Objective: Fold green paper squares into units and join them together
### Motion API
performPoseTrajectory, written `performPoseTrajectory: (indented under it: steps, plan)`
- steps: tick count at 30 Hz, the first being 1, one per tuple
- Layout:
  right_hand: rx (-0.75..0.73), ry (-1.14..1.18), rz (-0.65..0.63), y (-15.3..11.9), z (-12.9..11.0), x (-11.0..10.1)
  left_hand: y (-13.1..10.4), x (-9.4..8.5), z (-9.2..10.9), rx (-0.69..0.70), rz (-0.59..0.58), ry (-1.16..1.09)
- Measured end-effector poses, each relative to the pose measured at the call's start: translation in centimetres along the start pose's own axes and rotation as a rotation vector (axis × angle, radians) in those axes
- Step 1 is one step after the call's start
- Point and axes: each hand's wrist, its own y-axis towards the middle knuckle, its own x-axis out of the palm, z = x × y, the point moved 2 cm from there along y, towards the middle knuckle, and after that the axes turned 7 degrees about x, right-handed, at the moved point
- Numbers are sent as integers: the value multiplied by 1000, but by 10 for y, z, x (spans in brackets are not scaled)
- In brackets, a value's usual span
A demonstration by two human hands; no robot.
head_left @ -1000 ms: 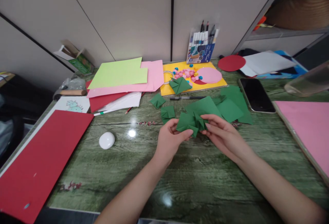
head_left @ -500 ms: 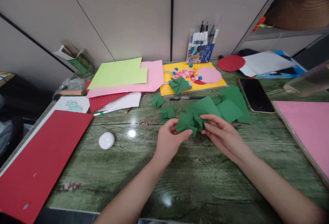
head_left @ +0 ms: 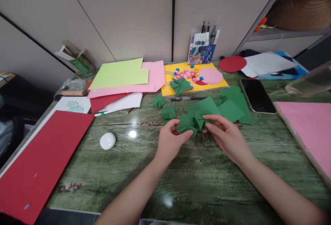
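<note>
I have some folded green paper (head_left: pixel 185 123) right in front of me, over the middle of the bench (head_left: pixel 139 173). My left hand (head_left: pixel 173 133) pinches one side, thumb on top, and my right hand (head_left: pixel 216 125) pinches the other. Its flaps stick up, so I think the folding is only partly done. Three more green bits look folded already: a near one (head_left: pixel 168 113), a little one (head_left: pixel 158 101), and a big one (head_left: pixel 181 85) on the edge of the yellow sheet (head_left: pixel 167 90). The green sheets (head_left: pixel 231 110) by my right hand look mostly flat, so those seem not folded yet. A black phone (head_left: pixel 258 95) is beside them. The bench is shiny green with wood lines. A white lump (head_left: pixel 107 141) and a big red sheet (head_left: pixel 46 159) are on the left, and a pale wall (head_left: pixel 124 14) stands behind.
</note>
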Motion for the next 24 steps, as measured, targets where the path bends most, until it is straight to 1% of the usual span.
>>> performPoseTrajectory:
  steps: [7,14,24]
  plan:
    - [-28,-69,-5,-2,-3,2,1,-1,-2,6,21,18]
    - [-38,-145,-15,-6,-9,10,1,-1,-7,7,29,-53]
    - [-37,-172,-16,-7,-13,12,4,-3,-12,-8,52,-92]
